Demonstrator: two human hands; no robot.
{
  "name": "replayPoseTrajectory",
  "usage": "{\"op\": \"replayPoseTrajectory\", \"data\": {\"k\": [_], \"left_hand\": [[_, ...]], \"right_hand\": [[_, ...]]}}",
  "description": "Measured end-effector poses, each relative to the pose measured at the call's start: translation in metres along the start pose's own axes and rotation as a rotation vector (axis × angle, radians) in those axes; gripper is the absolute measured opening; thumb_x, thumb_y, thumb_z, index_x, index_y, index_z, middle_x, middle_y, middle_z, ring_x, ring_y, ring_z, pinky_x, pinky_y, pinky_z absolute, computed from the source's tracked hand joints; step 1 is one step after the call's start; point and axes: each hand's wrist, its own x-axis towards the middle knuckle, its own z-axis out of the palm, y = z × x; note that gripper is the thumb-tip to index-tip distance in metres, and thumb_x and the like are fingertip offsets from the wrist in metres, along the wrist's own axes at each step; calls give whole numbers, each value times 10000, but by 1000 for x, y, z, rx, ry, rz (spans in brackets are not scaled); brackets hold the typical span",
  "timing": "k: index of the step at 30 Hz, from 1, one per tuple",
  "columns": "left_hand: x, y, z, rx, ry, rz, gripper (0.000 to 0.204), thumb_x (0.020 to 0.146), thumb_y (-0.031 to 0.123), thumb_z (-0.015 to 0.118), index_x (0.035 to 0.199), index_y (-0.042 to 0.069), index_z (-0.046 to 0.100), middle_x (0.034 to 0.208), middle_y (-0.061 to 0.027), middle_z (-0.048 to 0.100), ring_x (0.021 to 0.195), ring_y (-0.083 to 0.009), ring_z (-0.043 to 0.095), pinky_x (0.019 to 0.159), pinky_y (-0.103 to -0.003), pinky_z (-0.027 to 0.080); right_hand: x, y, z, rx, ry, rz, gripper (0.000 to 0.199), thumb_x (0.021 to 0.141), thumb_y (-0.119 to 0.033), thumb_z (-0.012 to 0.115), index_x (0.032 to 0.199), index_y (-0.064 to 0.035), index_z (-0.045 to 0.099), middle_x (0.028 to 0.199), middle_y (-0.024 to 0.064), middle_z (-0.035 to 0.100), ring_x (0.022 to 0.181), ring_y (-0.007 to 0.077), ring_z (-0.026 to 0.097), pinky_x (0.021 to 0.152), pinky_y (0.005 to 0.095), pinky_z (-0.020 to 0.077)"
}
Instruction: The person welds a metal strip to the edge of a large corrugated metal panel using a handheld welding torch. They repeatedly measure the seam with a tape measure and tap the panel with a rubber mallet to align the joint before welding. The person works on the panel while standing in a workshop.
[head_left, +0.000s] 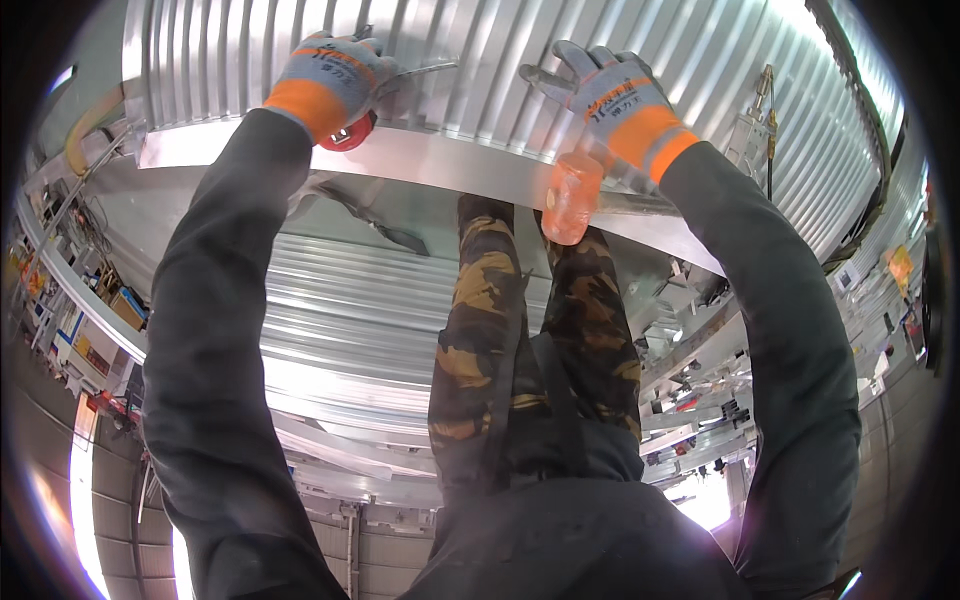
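Both my hands wear grey work gloves with orange cuffs. My left hand (pixel 340 72) is closed at the left of a ribbed silvery metal panel (pixel 480 95), and a thin metal strip (pixel 430 68) juts from it to the right. Against that wrist, at the panel's near edge, shows a red rounded thing (pixel 350 134), partly hidden. My right hand (pixel 605 85) is over the ribs further right, fingers apart, holding nothing. Nearer me than this hand, a mallet with a translucent orange head (pixel 572 197) lies across the flat edge strip (pixel 430 158); its handle points right.
A metal fitting with a cable (pixel 757 125) stands on the panel's right side. A yellow hose (pixel 78 135) curves at the far left. Below the panel, long ribbed metal sheets (pixel 350 300) lie beside my legs. Cluttered shelves (pixel 95 350) stand left, with metal parts (pixel 700 400) on the right.
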Motion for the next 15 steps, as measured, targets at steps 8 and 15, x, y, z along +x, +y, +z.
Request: {"op": "replayPoseTrajectory", "data": {"k": [8, 15], "left_hand": [[2, -3, -11, 147, -108, 108, 334, 872, 179, 738, 1198, 211, 673, 1163, -48, 676, 1051, -229, 703, 900, -401, 524], [8, -29, 12, 17, -112, 97, 204, 940, 273, 648, 1136, 246, 699, 1134, -26, 653, 1037, -253, 695, 900, -401, 543]], "right_hand": [[-2, -4, 16, -65, 164, 38, 730, 909, -99, 587, 1540, -408, 389, 1527, 107, 405, 1231, 290, 562, 986, 429, 512], [-5, -8, 14, 36, 189, 50, 811, 861, -155, 671, 1559, -414, 348, 1539, 94, 388, 1269, 290, 536, 1034, 446, 483]]}}
